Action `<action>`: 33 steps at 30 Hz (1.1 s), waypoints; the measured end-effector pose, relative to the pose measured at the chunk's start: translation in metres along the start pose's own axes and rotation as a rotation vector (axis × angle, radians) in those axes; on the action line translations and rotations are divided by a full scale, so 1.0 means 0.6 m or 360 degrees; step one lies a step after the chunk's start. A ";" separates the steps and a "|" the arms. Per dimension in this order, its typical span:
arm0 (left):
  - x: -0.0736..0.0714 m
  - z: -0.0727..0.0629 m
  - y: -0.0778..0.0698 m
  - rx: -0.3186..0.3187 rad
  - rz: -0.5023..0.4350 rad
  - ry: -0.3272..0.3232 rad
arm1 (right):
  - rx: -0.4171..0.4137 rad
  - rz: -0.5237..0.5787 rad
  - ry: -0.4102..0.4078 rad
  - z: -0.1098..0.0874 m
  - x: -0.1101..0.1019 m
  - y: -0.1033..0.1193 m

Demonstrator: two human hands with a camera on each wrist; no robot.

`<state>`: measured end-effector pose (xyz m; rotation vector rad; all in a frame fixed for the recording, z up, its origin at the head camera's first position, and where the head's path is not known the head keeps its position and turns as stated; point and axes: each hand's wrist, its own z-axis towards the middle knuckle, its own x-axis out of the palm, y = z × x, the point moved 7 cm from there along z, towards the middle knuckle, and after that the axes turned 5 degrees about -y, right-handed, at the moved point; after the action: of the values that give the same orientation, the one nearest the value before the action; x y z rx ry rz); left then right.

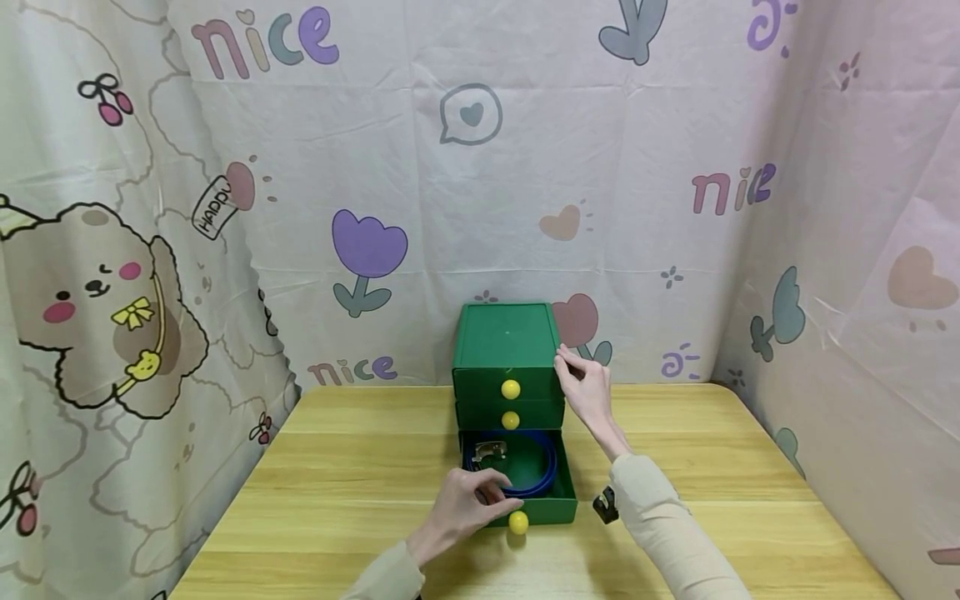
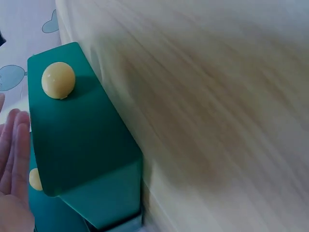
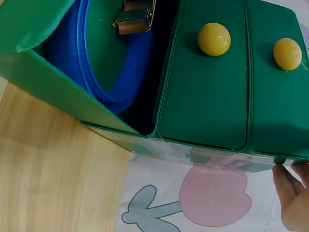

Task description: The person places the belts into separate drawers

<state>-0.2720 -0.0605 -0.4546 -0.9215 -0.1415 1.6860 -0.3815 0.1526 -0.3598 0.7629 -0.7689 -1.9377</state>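
A small green drawer cabinet (image 1: 506,333) stands at the back of the table, its bottom drawer (image 1: 555,511) pulled out. Inside lies a coiled blue belt (image 1: 552,467) with a silver buckle (image 1: 491,450). My left hand (image 1: 459,507) hovers over the drawer's front left part, fingertips close to its front edge and above the yellow knob (image 1: 518,523). In the left wrist view its fingers look straight, beside the drawer front (image 2: 82,135). My right hand (image 1: 588,392) touches the cabinet's upper right side with its fingertips, also seen in the right wrist view.
Two upper drawers with yellow knobs (image 3: 214,39) are closed. The wooden table (image 1: 337,467) reaches back to a printed cloth (image 1: 480,192) hung behind and at both sides. A small black device (image 1: 606,505) sits by my right sleeve.
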 end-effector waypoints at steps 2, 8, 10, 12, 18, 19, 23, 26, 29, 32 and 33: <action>0.005 -0.003 0.003 -0.0068 -0.0050 0.0060 | 0.0001 -0.0006 0.0002 0.000 0.000 0.000; 0.012 -0.011 0.008 -0.0247 -0.0016 0.0220 | 0.0000 -0.0015 -0.0001 0.000 0.000 -0.002; 0.016 -0.014 0.007 -0.0269 0.0021 0.0279 | 0.0004 -0.0020 0.0000 -0.001 0.000 -0.002; 0.022 -0.019 0.007 -0.0310 0.0058 0.0358 | 0.0006 -0.0029 0.0002 -0.001 0.000 -0.003; 0.039 -0.034 0.006 -0.0328 0.0252 0.0524 | 0.0000 -0.0025 -0.0001 -0.001 0.000 -0.001; 0.040 -0.036 0.004 -0.0286 0.0287 0.0525 | -0.0001 -0.0019 -0.0001 -0.001 0.000 -0.001; 0.043 -0.044 -0.002 -0.0150 0.0346 0.0512 | 0.0008 -0.0003 -0.0003 0.000 -0.001 -0.002; 0.048 -0.050 0.003 -0.0179 0.0335 0.0555 | 0.0010 -0.0018 0.0003 0.000 0.000 -0.003; 0.056 -0.055 0.011 -0.0284 0.0255 0.0602 | 0.0003 -0.0038 0.0008 -0.001 0.000 -0.003; 0.063 -0.056 0.019 -0.0404 0.0115 0.0577 | -0.0004 -0.0038 0.0000 -0.001 0.000 -0.002; 0.064 -0.056 0.021 -0.0443 0.0065 0.0558 | -0.0007 -0.0037 -0.0003 -0.001 0.000 -0.001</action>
<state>-0.2617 -0.0436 -0.5035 -1.4222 -0.1230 1.5380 -0.3814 0.1529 -0.3604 0.7703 -0.7600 -1.9606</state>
